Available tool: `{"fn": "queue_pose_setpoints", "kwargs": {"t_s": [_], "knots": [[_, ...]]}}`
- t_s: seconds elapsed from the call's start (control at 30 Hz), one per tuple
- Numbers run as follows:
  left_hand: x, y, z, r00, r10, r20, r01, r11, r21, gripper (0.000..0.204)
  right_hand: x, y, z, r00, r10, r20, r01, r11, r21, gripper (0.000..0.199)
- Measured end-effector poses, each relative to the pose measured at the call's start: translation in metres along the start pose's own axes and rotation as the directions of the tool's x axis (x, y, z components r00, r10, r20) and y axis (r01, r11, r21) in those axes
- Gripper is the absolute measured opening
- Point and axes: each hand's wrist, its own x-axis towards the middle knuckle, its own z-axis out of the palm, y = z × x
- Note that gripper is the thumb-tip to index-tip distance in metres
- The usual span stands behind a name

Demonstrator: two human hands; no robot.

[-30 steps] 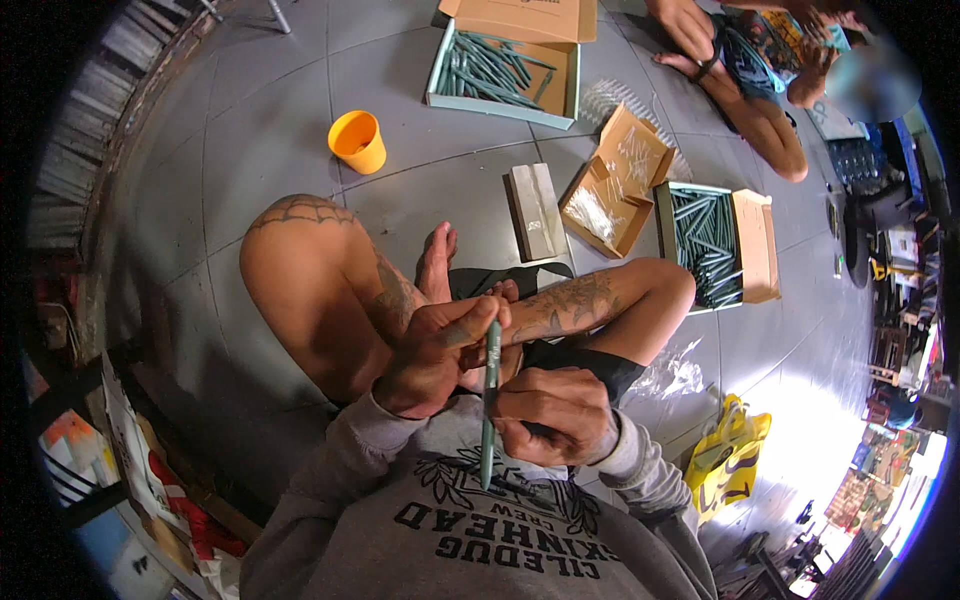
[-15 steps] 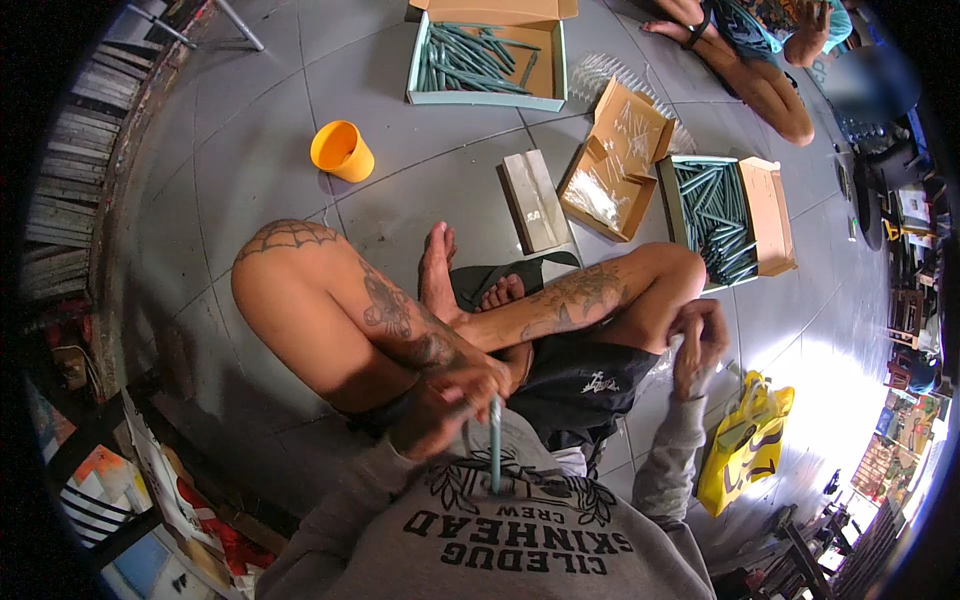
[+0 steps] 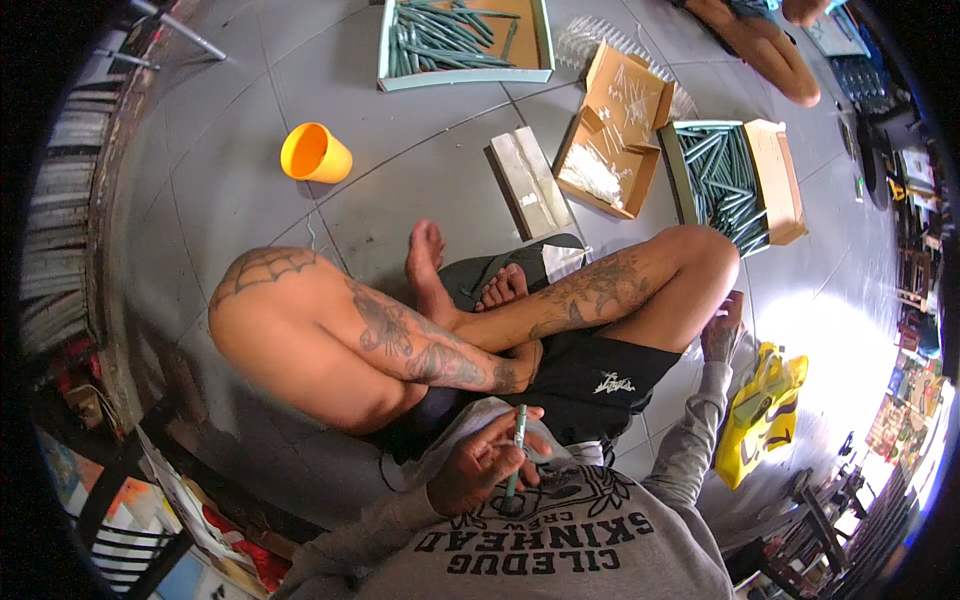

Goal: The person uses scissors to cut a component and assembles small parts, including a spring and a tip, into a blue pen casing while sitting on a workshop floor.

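- Green pen (image 3: pixel 521 425): middle partly covered by the left hand (image 3: pixel 482 465), which pinches it.
- Right hand (image 3: pixel 722 328): partly hidden behind right knee (image 3: pixel 706 258); grip cannot be told.

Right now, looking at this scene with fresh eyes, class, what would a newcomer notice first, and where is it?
Probably the bright orange-yellow cup on the grey floor at upper left, and the yellow bag at lower right. At upper right, an open box full of dark green pen-like sticks also stands out. At lower middle, the left hand holds a single green stick.
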Motion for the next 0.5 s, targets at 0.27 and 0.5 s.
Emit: {"fn": "queue_pose_setpoints", "kwargs": {"t_s": [0.27, 0.5], "knots": [[-0.017, -0.013, -0.014, 0.900, -0.313, 0.302, 0.353, 0.932, -0.086, 0.048, -0.029, -0.022, 0.030, 0.923, 0.123, 0.366, -0.056, 0.980, -0.189, 0.027], [-0.009, -0.016, -0.049, 0.944, 0.001, 0.330, 0.049, 0.988, -0.145, 0.049, -0.030, -0.055, 0.087, 0.945, -0.151, 0.290, 0.074, 0.963, 0.260, 0.020]]}}
